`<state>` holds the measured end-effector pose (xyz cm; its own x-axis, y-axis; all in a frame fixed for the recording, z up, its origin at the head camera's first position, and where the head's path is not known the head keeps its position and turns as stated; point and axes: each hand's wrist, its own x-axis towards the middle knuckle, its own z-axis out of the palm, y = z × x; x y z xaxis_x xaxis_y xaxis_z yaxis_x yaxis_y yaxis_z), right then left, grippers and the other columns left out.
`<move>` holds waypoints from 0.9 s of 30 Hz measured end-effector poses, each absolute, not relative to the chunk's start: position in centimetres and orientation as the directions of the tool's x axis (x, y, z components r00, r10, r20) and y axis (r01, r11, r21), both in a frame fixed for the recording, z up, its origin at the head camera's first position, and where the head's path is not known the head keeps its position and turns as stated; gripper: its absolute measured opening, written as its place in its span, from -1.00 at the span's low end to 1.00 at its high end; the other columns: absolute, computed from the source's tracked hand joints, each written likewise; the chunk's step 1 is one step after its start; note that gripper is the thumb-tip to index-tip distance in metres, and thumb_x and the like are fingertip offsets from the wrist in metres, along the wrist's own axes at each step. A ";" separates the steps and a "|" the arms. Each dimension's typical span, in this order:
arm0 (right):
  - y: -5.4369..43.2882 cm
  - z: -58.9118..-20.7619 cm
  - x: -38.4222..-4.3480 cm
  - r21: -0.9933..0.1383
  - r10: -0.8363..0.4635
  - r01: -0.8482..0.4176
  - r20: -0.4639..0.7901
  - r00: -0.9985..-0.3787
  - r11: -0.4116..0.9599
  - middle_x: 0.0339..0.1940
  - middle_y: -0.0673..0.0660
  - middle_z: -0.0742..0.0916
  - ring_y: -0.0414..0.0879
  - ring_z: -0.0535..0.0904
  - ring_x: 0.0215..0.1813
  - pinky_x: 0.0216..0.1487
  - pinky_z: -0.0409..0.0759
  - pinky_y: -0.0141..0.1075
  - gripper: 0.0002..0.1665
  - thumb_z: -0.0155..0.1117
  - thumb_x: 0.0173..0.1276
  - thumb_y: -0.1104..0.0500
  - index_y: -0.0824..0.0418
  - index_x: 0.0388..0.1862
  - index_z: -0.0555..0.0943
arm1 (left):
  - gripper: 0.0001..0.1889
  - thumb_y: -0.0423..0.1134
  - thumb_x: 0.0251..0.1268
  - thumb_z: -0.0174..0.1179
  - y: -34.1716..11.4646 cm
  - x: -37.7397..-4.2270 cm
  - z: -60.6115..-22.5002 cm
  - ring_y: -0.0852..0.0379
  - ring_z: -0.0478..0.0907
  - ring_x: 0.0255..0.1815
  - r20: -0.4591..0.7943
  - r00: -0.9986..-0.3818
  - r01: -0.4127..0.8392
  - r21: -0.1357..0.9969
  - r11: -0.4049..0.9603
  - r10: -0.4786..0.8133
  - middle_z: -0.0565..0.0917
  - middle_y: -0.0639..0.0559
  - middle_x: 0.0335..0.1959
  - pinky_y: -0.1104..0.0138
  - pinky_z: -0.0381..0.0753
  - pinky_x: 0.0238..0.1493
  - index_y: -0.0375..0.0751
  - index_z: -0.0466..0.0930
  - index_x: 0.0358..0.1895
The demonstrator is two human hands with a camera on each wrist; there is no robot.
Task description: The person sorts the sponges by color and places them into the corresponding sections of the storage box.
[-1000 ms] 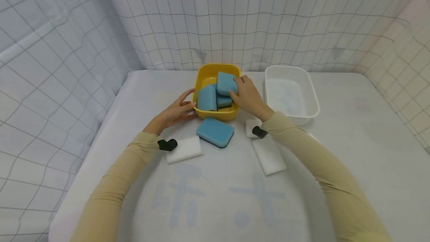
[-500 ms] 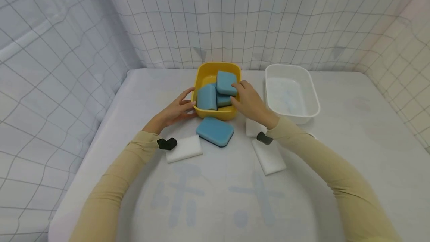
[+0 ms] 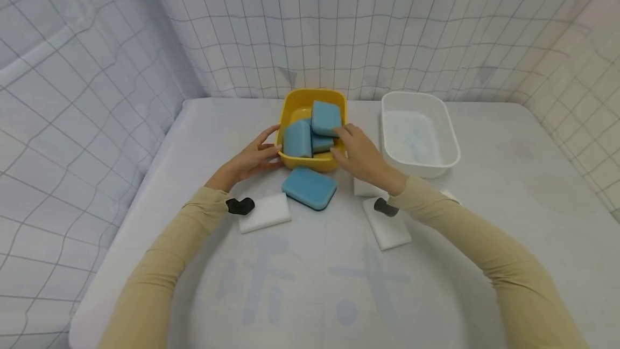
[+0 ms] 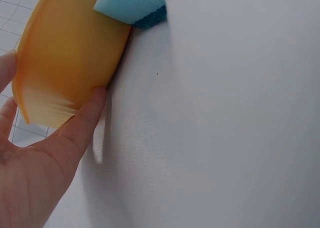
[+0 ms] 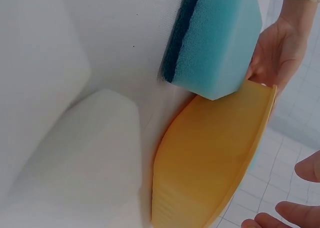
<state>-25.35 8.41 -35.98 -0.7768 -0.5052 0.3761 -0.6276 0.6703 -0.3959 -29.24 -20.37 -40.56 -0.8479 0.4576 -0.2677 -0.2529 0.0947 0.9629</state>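
Note:
A yellow plastic tub (image 3: 310, 163) holds several blue sponges, among them one sponge (image 3: 297, 139) leaning at its left side and another sponge (image 3: 325, 117) lying on top at the right. My left hand (image 3: 248, 160) touches the tub's left side, a finger (image 4: 90, 115) extended along its outer wall. Over the tub's right rim, my right hand (image 3: 364, 159) has thumb and fingers spread apart, the fingertips by the top sponge's near edge. In front of the tub lies another blue sponge (image 3: 309, 187) with a dark scouring side underneath.
A white tub (image 3: 420, 169) stands to the right of the yellow one. White foam blocks lie on the table: one block (image 3: 263, 213) near my left wrist, one block (image 3: 387, 228) beneath my right wrist, another block (image 3: 364, 188) behind it. Gridded curtains surround the table.
My right hand has drawn back slightly toward the near right, its fingers coming away from the top sponge, which stays in the yellow tub. My left hand keeps its place.

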 end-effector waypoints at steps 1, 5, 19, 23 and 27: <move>8.4 -36.0 -25.2 -0.395 -0.508 -0.628 0.373 -0.776 0.670 0.06 0.33 0.56 0.09 0.48 0.04 0.12 0.56 -0.14 -0.50 0.11 0.34 0.19 0.44 0.18 0.41 | -0.32 -0.20 0.45 -0.06 -20.4 -29.2 -40.6 -0.17 0.05 0.49 -0.269 -0.847 -0.254 0.963 0.096 0.459 -0.14 -0.23 0.47 -0.03 0.24 0.42 0.39 -0.18 0.47; 8.5 -36.0 -24.6 -0.399 -0.520 -0.624 0.347 -0.781 0.672 0.09 0.32 0.55 0.09 0.47 0.10 0.19 0.54 -0.13 -0.47 0.15 0.34 0.17 0.42 0.22 0.38 | -0.32 -0.20 0.44 -0.05 -20.4 -29.2 -40.7 -0.17 0.05 0.49 -0.275 -0.846 -0.262 0.961 0.093 0.457 -0.12 -0.23 0.48 -0.02 0.24 0.42 0.39 -0.17 0.47; 8.5 -36.8 -22.4 -0.420 -0.563 -0.680 0.381 -0.734 0.602 0.02 0.28 0.57 0.09 0.49 0.07 0.15 0.56 -0.14 -0.53 0.19 0.34 0.15 0.40 0.13 0.44 | -0.31 -0.26 0.45 -0.08 -20.2 -29.0 -40.3 -0.18 0.06 0.48 -0.272 -0.847 -0.278 0.959 0.056 0.457 -0.10 -0.26 0.48 -0.02 0.21 0.45 0.34 -0.18 0.48; 8.4 -36.8 -21.9 -0.445 -0.567 -0.659 0.340 -0.751 0.606 0.02 0.25 0.58 0.08 0.49 0.06 0.13 0.56 -0.14 -0.55 0.19 0.33 0.15 0.40 0.10 0.46 | -0.31 -0.27 0.46 -0.09 -20.2 -28.9 -40.1 -0.19 0.06 0.48 -0.273 -0.846 -0.277 0.959 0.061 0.458 -0.09 -0.27 0.47 -0.03 0.20 0.45 0.33 -0.19 0.48; 8.4 -37.0 -21.3 -0.455 -0.584 -0.638 0.274 -0.764 0.621 0.05 0.26 0.57 0.07 0.49 0.06 0.12 0.57 -0.13 -0.50 0.20 0.31 0.15 0.40 0.15 0.43 | -0.31 -0.26 0.46 -0.08 -20.1 -28.8 -40.0 -0.19 0.07 0.47 -0.274 -0.848 -0.275 0.959 0.066 0.453 -0.08 -0.26 0.47 -0.04 0.21 0.45 0.33 -0.18 0.48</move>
